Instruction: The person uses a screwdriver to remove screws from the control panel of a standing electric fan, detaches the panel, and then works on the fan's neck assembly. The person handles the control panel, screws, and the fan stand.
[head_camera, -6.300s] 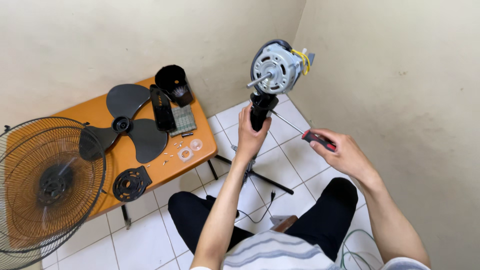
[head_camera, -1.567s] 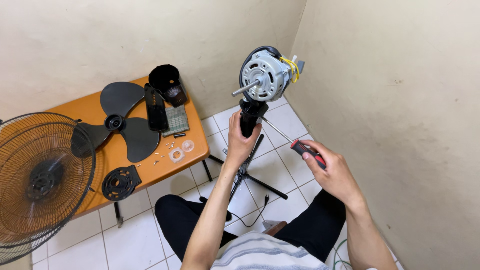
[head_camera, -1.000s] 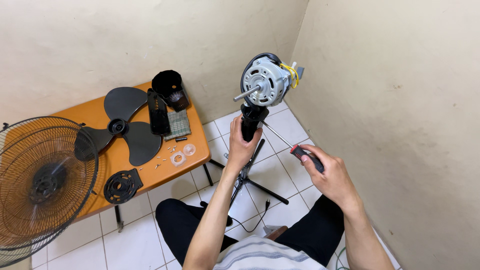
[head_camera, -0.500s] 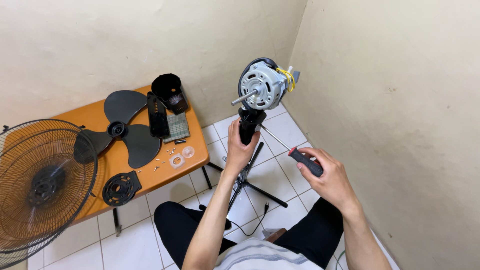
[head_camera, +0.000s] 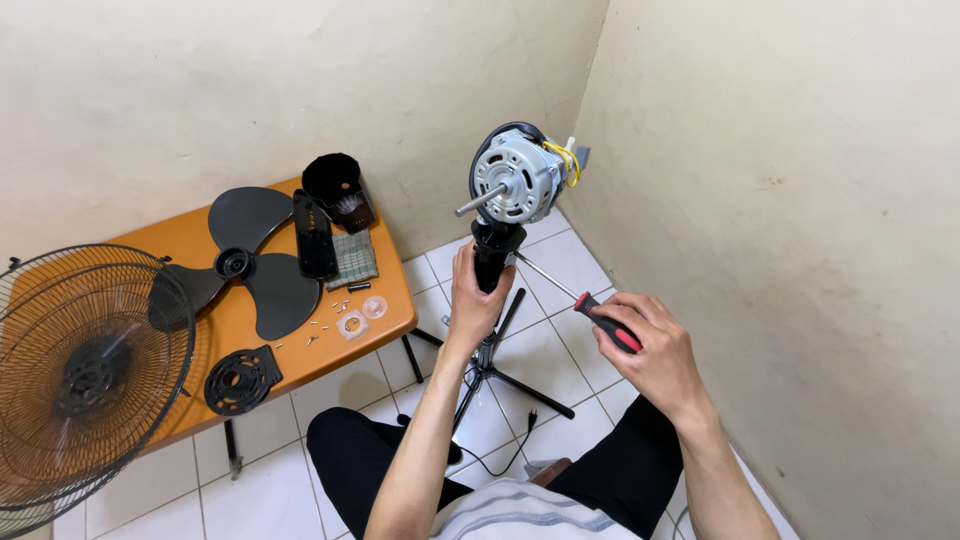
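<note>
Plain cream walls (head_camera: 780, 150) meet in a corner. The floor (head_camera: 560, 265) is white square tile with dark grout. A low orange bench (head_camera: 190, 240) stands against the left wall, evenly lit.

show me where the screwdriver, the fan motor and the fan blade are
screwdriver (head_camera: 607, 323), head view, on its red and black handle in the right hand.
fan motor (head_camera: 512, 180), head view, on its silver front face.
fan blade (head_camera: 236, 264), head view, on its central hub.

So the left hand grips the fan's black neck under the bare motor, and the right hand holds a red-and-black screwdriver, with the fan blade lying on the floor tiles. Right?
Not quite. In the head view the left hand does grip the neck below the motor and the right hand holds the screwdriver, but the fan blade lies on the orange table, not the floor.
</note>
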